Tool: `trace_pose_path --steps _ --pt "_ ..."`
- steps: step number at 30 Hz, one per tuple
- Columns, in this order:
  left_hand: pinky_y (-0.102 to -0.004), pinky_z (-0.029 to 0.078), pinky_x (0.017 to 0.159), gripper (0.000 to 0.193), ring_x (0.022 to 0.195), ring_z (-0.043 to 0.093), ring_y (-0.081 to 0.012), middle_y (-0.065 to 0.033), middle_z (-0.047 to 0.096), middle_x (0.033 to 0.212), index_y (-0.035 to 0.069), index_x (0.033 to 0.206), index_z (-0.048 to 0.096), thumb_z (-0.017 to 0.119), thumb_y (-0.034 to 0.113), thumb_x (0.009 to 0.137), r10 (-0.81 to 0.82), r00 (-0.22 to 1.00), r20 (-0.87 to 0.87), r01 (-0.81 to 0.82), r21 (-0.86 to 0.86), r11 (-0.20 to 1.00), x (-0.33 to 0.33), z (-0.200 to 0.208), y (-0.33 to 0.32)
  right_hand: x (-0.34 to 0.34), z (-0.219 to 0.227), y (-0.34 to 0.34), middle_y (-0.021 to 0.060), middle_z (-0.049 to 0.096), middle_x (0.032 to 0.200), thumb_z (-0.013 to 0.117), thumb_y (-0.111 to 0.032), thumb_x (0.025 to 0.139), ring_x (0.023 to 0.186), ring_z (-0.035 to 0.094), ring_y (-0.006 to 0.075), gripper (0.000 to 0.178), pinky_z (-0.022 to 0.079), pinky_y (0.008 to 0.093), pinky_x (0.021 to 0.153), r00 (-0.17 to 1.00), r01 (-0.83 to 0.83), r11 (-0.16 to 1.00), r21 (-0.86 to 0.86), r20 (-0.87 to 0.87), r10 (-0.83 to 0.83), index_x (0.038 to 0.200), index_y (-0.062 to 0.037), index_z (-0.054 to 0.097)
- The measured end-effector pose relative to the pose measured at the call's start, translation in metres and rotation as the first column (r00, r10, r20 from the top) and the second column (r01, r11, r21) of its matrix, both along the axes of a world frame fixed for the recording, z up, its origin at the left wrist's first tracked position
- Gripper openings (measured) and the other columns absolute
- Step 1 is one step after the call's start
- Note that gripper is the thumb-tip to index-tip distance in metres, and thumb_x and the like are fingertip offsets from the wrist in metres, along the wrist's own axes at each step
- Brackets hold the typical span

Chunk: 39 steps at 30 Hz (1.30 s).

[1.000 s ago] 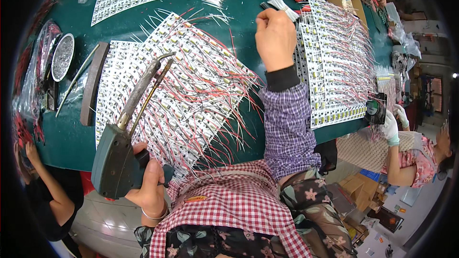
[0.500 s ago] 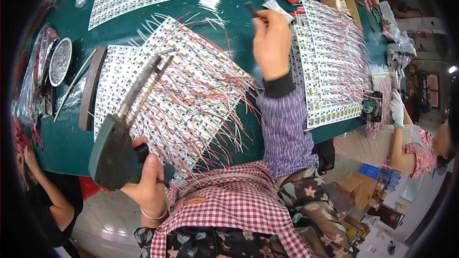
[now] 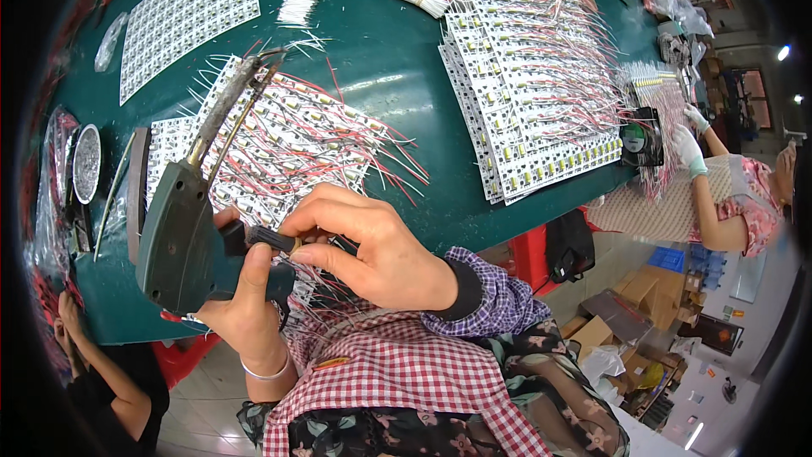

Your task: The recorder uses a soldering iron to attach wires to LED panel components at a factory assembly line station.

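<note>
My left hand (image 3: 244, 313) is closed round the handle of a dark green soldering gun (image 3: 176, 233). Its long metal tip slants up over a panel of small circuit boards (image 3: 296, 123) bristling with red and white wires. My right hand (image 3: 372, 245) has come in beside the left thumb. Between its thumb and fingers is a short dark ribbed cylinder (image 3: 271, 237) with a tan end, lying close to the gun's trigger. What exactly this piece is I cannot make out, as the fingers partly cover it.
Wired board panels (image 3: 550, 76) lie stacked at right, near a small black fan (image 3: 641, 140). An unwired panel (image 3: 194, 17) and white wire pieces (image 3: 299, 8) lie far off. Left are a dark bar (image 3: 137, 195) and round dish (image 3: 86, 164). Co-workers' hands show at both sides, gloved (image 3: 689, 151) at right.
My right hand has moved from the far side of the table, near the right stack, back to my left hand, with the dark piece in its fingers. The view has shifted; the gun stays held.
</note>
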<state>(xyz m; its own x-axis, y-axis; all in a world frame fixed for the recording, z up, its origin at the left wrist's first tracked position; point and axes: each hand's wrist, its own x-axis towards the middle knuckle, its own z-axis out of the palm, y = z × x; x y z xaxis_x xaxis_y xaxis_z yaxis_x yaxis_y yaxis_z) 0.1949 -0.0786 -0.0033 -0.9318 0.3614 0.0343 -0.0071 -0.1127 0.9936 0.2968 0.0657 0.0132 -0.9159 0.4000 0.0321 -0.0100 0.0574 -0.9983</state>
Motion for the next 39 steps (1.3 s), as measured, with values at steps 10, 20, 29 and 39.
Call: trace_pose_path --steps 10,20,29,39 --pt "-0.0276 0.058 0.073 0.07 0.094 0.066 -0.0206 -0.02 0.062 0.124 -0.002 0.142 0.045 0.074 -0.012 0.079 0.023 0.996 0.081 -0.025 0.03 0.999 0.001 0.01 0.003 0.003 -0.002 0.001 0.0118 0.064 0.099 0.069 0.001 0.09 0.09 0.064 0.0219 0.02 0.052 0.0333 0.079 1.0 0.026 0.986 -0.164 -0.002 -0.027 0.109 0.0071 0.066" --pt "-0.0244 0.053 0.066 0.059 0.082 0.064 -0.0163 -0.0193 0.06 0.122 -0.006 0.134 0.049 0.069 -0.014 0.079 0.139 0.987 0.082 -0.141 0.019 0.99 -0.009 0.024 0.013 0.009 0.002 0.018 0.0119 0.066 0.1 0.07 0.001 0.089 0.09 0.064 0.0222 0.02 0.052 0.0335 0.079 1.0 -0.009 0.999 -0.054 -0.015 0.008 0.108 0.0055 0.068" --pt "-0.0199 0.052 0.071 0.045 0.087 0.06 -0.0099 -0.0161 0.058 0.126 -0.007 0.131 0.053 0.064 -0.015 0.088 0.152 0.979 0.136 -0.178 0.213 0.961 -0.044 0.02 -0.005 -0.021 -0.045 0.092 0.018 0.057 0.102 0.066 0.0 0.089 0.097 0.058 0.0366 0.011 0.047 0.0462 0.079 0.853 0.418 0.615 0.668 -0.054 -0.52 0.099 0.0016 0.063" --pt "-0.0216 0.056 0.078 0.049 0.088 0.059 -0.0105 -0.0162 0.055 0.13 -0.006 0.14 0.044 0.06 -0.009 0.093 -0.228 0.737 0.636 -0.089 0.425 0.901 -0.019 0.006 0.016 -0.007 -0.008 0.028 0.0113 0.072 0.109 0.083 0.001 0.077 0.099 0.069 0.0273 0.037 0.056 0.0381 0.085 0.887 0.23 0.956 0.183 -0.444 -0.128 0.112 -0.0053 0.077"
